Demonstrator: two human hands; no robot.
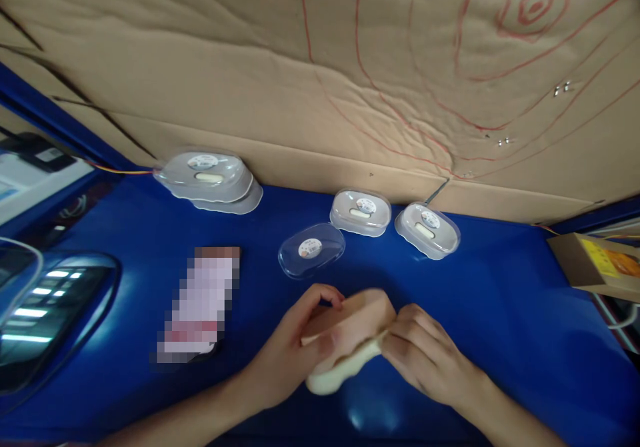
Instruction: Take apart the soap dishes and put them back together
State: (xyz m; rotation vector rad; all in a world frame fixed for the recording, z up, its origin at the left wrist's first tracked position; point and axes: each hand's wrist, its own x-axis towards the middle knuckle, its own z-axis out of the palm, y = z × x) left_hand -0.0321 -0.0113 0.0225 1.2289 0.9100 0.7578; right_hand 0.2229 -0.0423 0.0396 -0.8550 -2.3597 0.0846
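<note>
Just in front of me, my left hand (310,340) wraps round a beige, oval hollow piece (363,320), thumb on the near side and fingers over the far rim. Along its lower side runs a cream, wavy-edged part (333,377); the piece is tilted and slightly blurred. My right hand (423,350) has its fingers closed on the right end of the cream part, with the fingertips partly hidden. Beyond the hands, a clear plastic lid (327,239) with a round label lies on the blue table (500,300).
Clear-lidded oval boxes (360,220) (429,237) stand near the cardboard wall (225,87), with stacked ones (225,190) farther left. A blurred-out, phone-like rectangle (200,307) lies left of my hands. A shiny dark panel (50,314) is at far left, a cardboard box (575,264) at right.
</note>
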